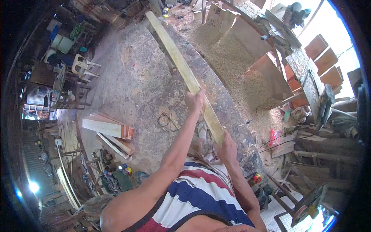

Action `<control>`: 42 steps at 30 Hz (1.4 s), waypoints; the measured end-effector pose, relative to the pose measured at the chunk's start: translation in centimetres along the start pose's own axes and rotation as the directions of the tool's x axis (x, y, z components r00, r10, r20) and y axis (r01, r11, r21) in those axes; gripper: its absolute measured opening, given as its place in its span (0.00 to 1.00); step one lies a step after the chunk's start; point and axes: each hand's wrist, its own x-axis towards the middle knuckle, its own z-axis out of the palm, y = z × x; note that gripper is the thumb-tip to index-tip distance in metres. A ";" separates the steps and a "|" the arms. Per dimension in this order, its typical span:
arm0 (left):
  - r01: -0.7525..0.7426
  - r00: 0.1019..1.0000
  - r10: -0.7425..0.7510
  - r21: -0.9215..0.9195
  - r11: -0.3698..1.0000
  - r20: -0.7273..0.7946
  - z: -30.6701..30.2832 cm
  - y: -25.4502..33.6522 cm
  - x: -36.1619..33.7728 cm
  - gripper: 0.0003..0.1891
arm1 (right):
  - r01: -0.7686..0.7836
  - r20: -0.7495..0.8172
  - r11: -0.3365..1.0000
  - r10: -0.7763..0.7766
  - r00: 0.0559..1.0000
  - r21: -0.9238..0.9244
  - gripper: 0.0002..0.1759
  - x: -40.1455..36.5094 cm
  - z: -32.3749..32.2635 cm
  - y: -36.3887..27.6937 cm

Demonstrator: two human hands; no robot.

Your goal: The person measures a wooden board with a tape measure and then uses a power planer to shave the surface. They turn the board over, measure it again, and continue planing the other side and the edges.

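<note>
A long, narrow wooden plank (pixel 176 58) slants in front of me, its far end up and to the left, its near end close to my waist. My left hand (pixel 195 100) is wrapped round it below the middle. Closed on the near end is my right hand (pixel 228 149), with the fingers partly hidden behind the wood. Below the plank are the concrete floor (pixel 135 81) and my feet, which show in part.
Cut boards (pixel 102 127) lie stacked on the floor at left, near a plastic chair (pixel 83 67). A thin cable (pixel 166 120) coils on the floor. To the right, wood shavings (pixel 235 65) are heaped beside wooden panels (pixel 270 73). A tape measure-like red and yellow object (pixel 257 178) is at lower right.
</note>
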 end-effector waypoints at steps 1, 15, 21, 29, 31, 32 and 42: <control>0.028 1.000 -0.028 -0.031 0.999 0.001 0.3 1.5 0.6 0.28 | 0.028 -0.019 1.000 -0.028 0.999 -0.007 0.38 1.1 -0.3 -0.4; -0.077 0.997 0.074 0.166 0.983 0.021 2.8 -2.2 7.9 0.45 | -0.018 0.029 0.997 0.020 0.999 -0.073 0.42 5.6 -1.3 -2.0; 0.227 0.928 -0.108 -0.311 0.923 0.357 1.0 -4.3 4.6 0.44 | -0.081 -0.241 0.997 0.083 0.967 0.020 0.38 -1.3 -2.4 1.6; 0.285 0.617 -0.204 0.026 0.958 0.760 -8.3 -5.3 -16.6 0.43 | -0.555 -0.517 0.693 0.300 0.802 -0.459 0.34 -27.3 -8.7 22.3; 0.339 0.512 -0.203 0.021 0.941 0.835 -9.9 -8.1 -19.9 0.34 | -0.774 -0.615 0.477 0.480 0.626 -0.416 0.33 -34.2 -9.5 25.9; 0.275 0.479 -0.167 0.033 0.961 0.862 -10.9 -7.7 -21.8 0.29 | -0.803 -0.527 0.483 0.607 0.595 -0.349 0.35 -37.3 -9.8 27.9; -0.564 0.077 0.886 -0.712 0.418 0.458 -29.0 16.9 -34.8 0.06 | -0.448 -0.366 0.588 0.792 0.489 0.673 0.23 -47.7 -2.5 38.3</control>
